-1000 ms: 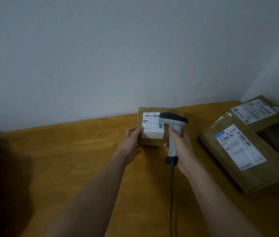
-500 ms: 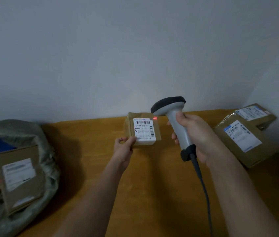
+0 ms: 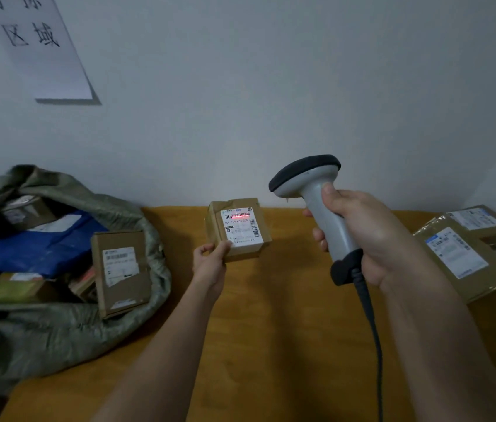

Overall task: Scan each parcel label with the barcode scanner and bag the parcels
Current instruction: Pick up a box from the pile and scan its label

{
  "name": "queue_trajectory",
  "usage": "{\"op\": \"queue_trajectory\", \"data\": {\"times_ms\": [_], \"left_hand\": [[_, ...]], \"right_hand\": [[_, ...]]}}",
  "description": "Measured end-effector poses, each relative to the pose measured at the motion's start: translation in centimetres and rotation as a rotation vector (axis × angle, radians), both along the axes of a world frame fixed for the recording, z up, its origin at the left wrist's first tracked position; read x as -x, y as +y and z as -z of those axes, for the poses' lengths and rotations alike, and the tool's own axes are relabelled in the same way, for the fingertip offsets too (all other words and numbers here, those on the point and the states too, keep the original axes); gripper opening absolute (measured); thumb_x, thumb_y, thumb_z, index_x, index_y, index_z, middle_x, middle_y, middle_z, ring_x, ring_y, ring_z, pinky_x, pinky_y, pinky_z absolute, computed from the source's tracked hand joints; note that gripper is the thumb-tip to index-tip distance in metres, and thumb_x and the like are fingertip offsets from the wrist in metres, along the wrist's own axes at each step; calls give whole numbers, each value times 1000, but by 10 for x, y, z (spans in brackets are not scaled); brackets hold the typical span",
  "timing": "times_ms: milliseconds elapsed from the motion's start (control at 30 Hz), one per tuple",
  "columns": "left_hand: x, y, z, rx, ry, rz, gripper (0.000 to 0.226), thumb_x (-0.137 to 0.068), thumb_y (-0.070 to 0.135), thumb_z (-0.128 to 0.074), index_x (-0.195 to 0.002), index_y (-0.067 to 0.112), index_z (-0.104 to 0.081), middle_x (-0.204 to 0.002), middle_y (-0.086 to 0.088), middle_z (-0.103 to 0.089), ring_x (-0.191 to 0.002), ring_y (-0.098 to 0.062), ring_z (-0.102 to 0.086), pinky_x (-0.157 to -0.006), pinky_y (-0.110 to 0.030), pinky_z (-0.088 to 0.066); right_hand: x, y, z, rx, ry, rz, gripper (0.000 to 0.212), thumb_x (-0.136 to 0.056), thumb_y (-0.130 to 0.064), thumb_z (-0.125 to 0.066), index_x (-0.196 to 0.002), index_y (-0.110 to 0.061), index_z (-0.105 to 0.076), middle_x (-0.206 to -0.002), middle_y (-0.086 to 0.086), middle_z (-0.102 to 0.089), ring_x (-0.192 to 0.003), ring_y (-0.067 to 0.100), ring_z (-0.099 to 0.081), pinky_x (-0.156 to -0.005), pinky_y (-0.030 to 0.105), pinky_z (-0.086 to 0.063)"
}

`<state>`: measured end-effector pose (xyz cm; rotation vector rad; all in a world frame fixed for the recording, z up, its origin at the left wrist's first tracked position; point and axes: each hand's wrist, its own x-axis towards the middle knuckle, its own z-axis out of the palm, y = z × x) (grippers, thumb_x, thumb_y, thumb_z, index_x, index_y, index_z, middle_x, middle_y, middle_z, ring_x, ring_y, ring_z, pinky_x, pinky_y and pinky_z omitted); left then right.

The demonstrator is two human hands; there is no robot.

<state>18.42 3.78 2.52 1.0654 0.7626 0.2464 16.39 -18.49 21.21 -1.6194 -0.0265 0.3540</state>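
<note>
A: Nearest the camera, what does the right hand point(image 3: 371, 236) carry?

B: It grips the grey handheld barcode scanner with a black head point(image 3: 316, 202), fingers wrapped round the handle. The scanner's long axis runs from lower right to upper left; its head points left, toward the parcel, and its black cable point(image 3: 373, 336) hangs down past the forearm.

A: And the left hand point(image 3: 210, 263)?

B: It pinches the near-left corner of the small brown cardboard parcel point(image 3: 237, 229), which rests on the orange-brown wooden table point(image 3: 271, 345) close to the far edge by the wall. The parcel's white shipping label point(image 3: 241, 226) faces the camera; a red scan line lies across its top barcode. Digits beneath the barcode show, too blurred to read surely.

A: What borders the working area?

B: At left, an open grey-green woven sack point(image 3: 67, 330) holds several parcels, among them a brown box with a white label point(image 3: 121, 272) and a blue package point(image 3: 39, 248). At right, two flat brown labelled parcels point(image 3: 465, 254) lie stacked near the table's corner. Bare tabletop lies between sack and arms.

A: Farthest back?

B: A white paper sign point(image 3: 42, 47) on the grey wall, printed with "区域".
</note>
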Motion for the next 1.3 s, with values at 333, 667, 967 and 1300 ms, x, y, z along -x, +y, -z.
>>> {"op": "queue_trajectory", "data": {"times_ms": [333,667,967,1300], "left_hand": [[29,10,-9,56,-31,-151,55,-81,10,-74,-126,13,-43,-129,-18,-51,-110,-29,-59,-99,-43,-51],[68,28,-16,38,39,-276,49,-87,11,-67,-127,12,-41,-102,-6,-51,-88,-18,-53,-96,-38,-48],[88,102,-25,70,-3,-554,46,-84,29,-70,-120,21,-43,-112,-6,-55,-99,-22,-57,-94,-39,-51],[77,267,-48,-160,210,-796,70,-76,52,-73,-130,21,-39,-141,-9,-30,-120,-28,-43,-88,-37,-48]], "right_hand": [[4,0,-24,20,-63,-152,36,-103,-39,-45,-99,-8,-63,-94,16,-64,-68,22,-55,-62,34,-48],[8,20,-23,-5,-78,-283,38,-103,-40,-44,-98,-6,-63,-94,18,-64,-68,23,-54,-63,34,-47],[16,85,-5,-161,175,-323,46,-94,-43,-59,-110,-1,-65,-87,12,-60,-57,13,-54,-50,23,-47],[18,215,25,-158,212,-211,40,-94,-31,-64,-113,4,-62,-78,9,-54,-49,10,-52,-44,20,-43]]}}
